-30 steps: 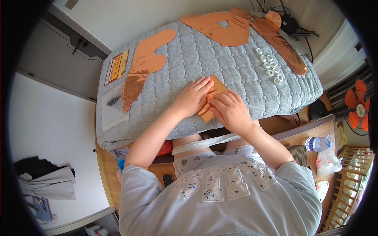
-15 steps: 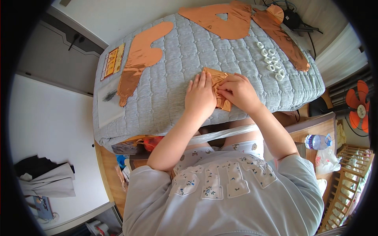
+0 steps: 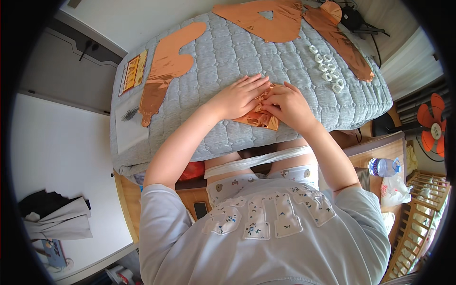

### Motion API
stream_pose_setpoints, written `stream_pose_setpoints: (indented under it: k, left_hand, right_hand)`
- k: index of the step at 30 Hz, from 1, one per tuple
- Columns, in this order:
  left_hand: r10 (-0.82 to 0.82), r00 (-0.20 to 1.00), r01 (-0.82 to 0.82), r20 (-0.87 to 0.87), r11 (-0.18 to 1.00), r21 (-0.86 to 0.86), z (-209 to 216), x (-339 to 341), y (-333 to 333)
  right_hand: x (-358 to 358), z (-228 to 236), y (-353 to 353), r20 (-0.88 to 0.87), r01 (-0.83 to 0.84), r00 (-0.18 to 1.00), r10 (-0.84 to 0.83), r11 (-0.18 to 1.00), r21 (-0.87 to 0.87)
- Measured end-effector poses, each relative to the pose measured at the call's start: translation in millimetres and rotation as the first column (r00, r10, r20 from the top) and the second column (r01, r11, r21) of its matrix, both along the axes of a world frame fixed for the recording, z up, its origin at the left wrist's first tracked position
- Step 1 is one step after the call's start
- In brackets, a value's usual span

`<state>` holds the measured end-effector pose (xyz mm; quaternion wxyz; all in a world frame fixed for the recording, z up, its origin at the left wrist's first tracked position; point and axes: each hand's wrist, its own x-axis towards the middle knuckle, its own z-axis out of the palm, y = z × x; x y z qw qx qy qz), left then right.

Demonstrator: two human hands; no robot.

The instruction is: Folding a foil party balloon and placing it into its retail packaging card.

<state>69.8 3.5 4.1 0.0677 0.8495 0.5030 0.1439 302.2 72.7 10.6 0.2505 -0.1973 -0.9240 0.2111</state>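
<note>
A folded, wrinkled copper-coloured foil balloon (image 3: pixel 261 118) lies on the grey quilted mattress (image 3: pixel 228 59) near its front edge. My left hand (image 3: pixel 237 99) rests over its left side, fingers stretched out and lying flat. From the right, my right hand (image 3: pixel 290 108) pinches a bit of the foil between thumb and fingers, beside the left fingertips. Part of the foil is hidden under both hands. Flat balloons of the same copper foil are spread out: a curved one (image 3: pixel 166 64) at left, one with a triangular hole (image 3: pixel 256 23) at the back, and a long one (image 3: pixel 339 45) at right.
Several small white rings (image 3: pixel 327 66) lie right of my hands. A yellow-and-red card (image 3: pixel 133 73) and a whitish sheet (image 3: pixel 130 128) sit at the left edge. An orange fan (image 3: pixel 432 126), a water bottle (image 3: pixel 384 167) and a wooden rack (image 3: pixel 413 204) stand at right.
My left hand has turned and slid to lie across the foil from the left, its elbow swung outward. The foil shows wider below my hands. My right hand keeps its pinch.
</note>
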Motion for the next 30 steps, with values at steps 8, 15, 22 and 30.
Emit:
stream_pose_setpoints:
  k: [8, 15, 22, 30]
  left_hand:
    - [-0.004, 0.998, 0.008, -0.059, 0.998, 0.067, -6.5, 0.8, 2.0]
    - [-0.007, 0.999, 0.01, -0.047, 0.997, 0.079, -7.1, -1.2, 0.7]
    - [-0.03, 0.998, 0.036, -0.052, 0.992, 0.119, -9.4, -1.5, 0.0]
    - [-0.034, 0.997, 0.041, -0.066, 0.994, 0.106, -6.1, -0.7, -0.7]
  right_hand:
    - [10.0, 20.1, 0.0, 0.187, -0.071, 0.98, 0.074, 0.997, -0.021]
    - [12.5, 22.5, -6.4, 0.098, -0.118, 0.988, 0.12, 0.993, -0.03]
    - [24.3, 6.0, -1.9, -0.098, -0.273, 0.956, 0.276, 0.961, 0.039]
    - [30.3, 10.0, -12.6, -0.058, -0.366, 0.927, 0.37, 0.928, 0.07]
